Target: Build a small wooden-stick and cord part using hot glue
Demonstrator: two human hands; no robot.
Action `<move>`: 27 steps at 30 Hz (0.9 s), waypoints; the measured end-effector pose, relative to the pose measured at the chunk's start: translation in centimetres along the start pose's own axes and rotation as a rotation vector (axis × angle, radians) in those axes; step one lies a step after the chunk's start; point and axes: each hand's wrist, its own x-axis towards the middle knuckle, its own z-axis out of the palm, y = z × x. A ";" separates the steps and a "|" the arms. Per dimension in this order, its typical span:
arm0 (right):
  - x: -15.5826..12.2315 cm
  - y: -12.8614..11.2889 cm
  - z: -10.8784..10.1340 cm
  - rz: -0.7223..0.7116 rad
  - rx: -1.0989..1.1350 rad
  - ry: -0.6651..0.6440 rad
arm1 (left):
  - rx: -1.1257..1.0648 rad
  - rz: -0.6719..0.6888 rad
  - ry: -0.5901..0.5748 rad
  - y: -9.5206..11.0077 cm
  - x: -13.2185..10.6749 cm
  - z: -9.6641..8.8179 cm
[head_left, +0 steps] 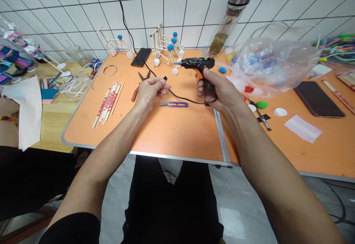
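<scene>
My right hand is wrapped round the handle of a black glue gun, whose nozzle points left above the orange table. A small orange light glows on its body, and its black cord runs left behind my left hand. Between the thumb and fingertips of my left hand is a small black square piece, a little left of and below the nozzle. Purple thread snips lie between my hands. Partly hidden behind my left hand are pliers with red handles.
Stick frames with blue balls stand by the tiled wall, near a phone and a glass bottle. Packed chopsticks lie left. Rightward are a plastic bag, another phone and a pen. Someone sits at far left.
</scene>
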 end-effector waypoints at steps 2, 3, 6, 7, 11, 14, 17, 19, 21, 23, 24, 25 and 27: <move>-0.2 -0.1 0.2 -0.014 0.017 -0.013 | -0.003 0.009 -0.001 -0.1 0.1 0.0; -0.3 -0.2 0.4 -0.021 0.029 -0.027 | -0.001 0.010 0.001 -0.1 0.1 -0.1; -0.7 -0.4 0.8 -0.050 0.040 -0.067 | 0.013 0.001 0.018 0.0 0.1 0.0; -0.9 -0.4 0.9 -0.066 0.030 -0.073 | 0.018 -0.004 0.024 0.0 0.1 0.1; -1.1 0.0 1.2 -0.201 -0.068 -0.047 | 0.021 -0.021 0.042 0.2 -0.1 0.2; -0.9 0.7 1.2 -0.343 -0.189 -0.006 | 0.020 -0.017 0.044 0.1 -0.1 0.2; -0.9 1.3 1.2 -0.460 -0.332 0.038 | 0.016 -0.004 0.046 0.1 0.0 0.2; -0.9 1.6 1.2 -0.513 -0.414 0.057 | 0.008 0.000 0.047 0.0 0.0 0.2; -0.9 1.8 1.2 -0.545 -0.480 0.065 | 0.004 0.001 0.045 0.0 0.0 0.2; -0.9 2.1 1.1 -0.568 -0.534 0.065 | 0.011 0.008 0.049 0.0 0.0 0.2; -0.8 2.3 1.1 -0.580 -0.554 0.065 | 0.019 0.012 0.052 0.1 0.0 0.2; -0.7 2.4 1.1 -0.590 -0.569 0.066 | 0.026 0.015 0.055 0.1 0.0 0.3; -0.6 2.6 1.1 -0.605 -0.586 0.071 | 0.035 0.019 0.060 0.1 -0.1 0.3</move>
